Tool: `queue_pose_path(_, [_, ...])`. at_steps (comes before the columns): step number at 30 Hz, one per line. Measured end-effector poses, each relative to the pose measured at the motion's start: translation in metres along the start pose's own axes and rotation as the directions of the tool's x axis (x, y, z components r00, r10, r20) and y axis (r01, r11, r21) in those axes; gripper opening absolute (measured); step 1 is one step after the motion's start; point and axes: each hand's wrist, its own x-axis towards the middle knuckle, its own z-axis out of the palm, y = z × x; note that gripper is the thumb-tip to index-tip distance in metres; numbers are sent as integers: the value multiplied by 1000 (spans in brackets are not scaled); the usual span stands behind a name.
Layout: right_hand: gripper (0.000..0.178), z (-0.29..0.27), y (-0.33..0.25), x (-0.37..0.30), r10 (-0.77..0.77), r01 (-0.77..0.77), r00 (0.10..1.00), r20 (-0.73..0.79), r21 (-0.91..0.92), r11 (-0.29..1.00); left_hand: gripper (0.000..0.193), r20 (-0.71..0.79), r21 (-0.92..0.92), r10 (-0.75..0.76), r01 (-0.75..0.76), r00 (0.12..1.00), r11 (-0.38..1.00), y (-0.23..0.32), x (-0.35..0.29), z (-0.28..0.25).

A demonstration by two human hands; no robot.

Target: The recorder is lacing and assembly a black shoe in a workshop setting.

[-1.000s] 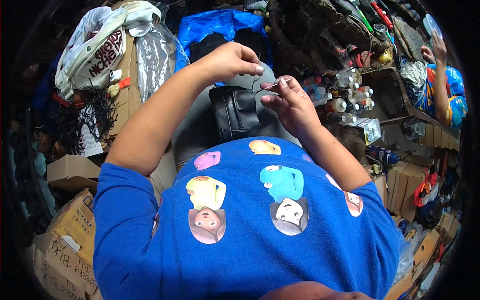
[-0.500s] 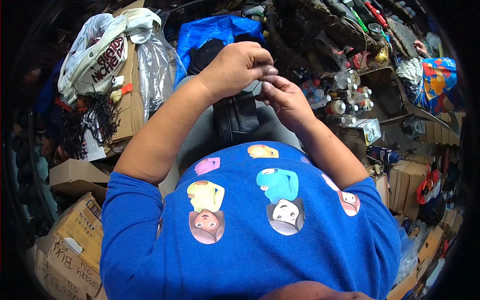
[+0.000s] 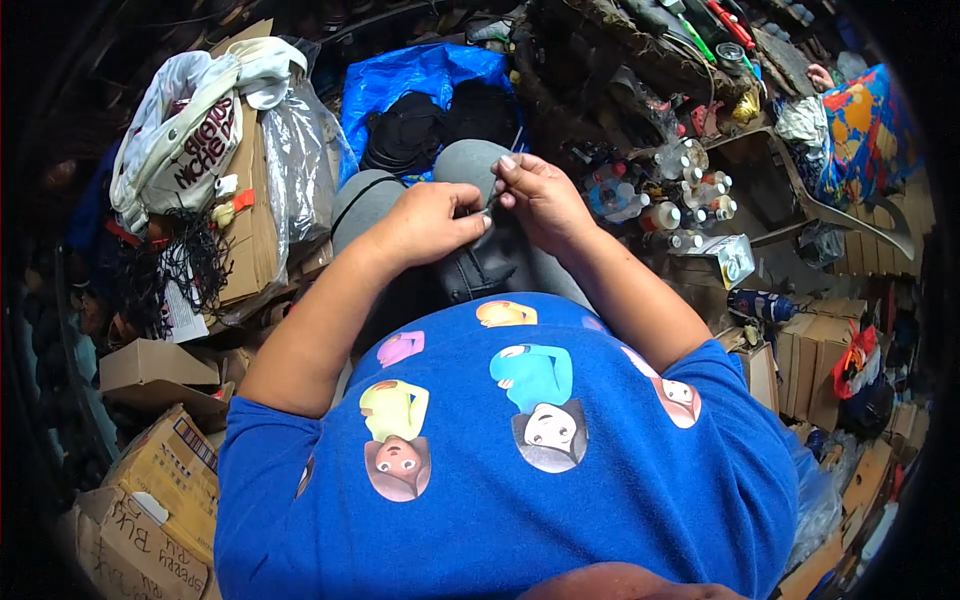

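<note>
Both hands meet above my lap, fingertips pinched close together. My left hand (image 3: 437, 222) is closed on a thin dark cord (image 3: 490, 207) that runs between the two hands. The fingers of my right hand (image 3: 540, 195) pinch the same cord a little higher and to the right. Under the hands, a black leather-like piece (image 3: 470, 272) lies on my lap, partly covered by them; its exact kind cannot be made out. A black strand (image 3: 358, 200) crosses my left knee. Beyond my knees, rounded black pieces (image 3: 405, 132) lie on a blue plastic sheet (image 3: 375, 80).
At left, a white cloth bag (image 3: 190, 130) and a tangle of black cords (image 3: 190, 265) lie on cardboard, beside clear plastic (image 3: 300, 150). Cardboard boxes (image 3: 160, 375) stand nearer. Several bottles (image 3: 690, 190) and a curved metal blade-like piece (image 3: 870, 225) are at right.
Both hands have come down and nearer to me; my left hand has turned and lowered from above the right. The knees and the black pieces on the blue sheet now show more.
</note>
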Motion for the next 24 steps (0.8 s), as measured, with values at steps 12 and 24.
queue_pose_path(12, [32,-125,-36,26,-278,41,885,-374,-531,846,20,-174,77,100,-88,980,993,7,19,-1])
queue_pose_path(24, [73,-240,-109,105,-327,-622,780,-534,-719,-311,18,-136,-56,53,-61,989,997,12,36,-20])
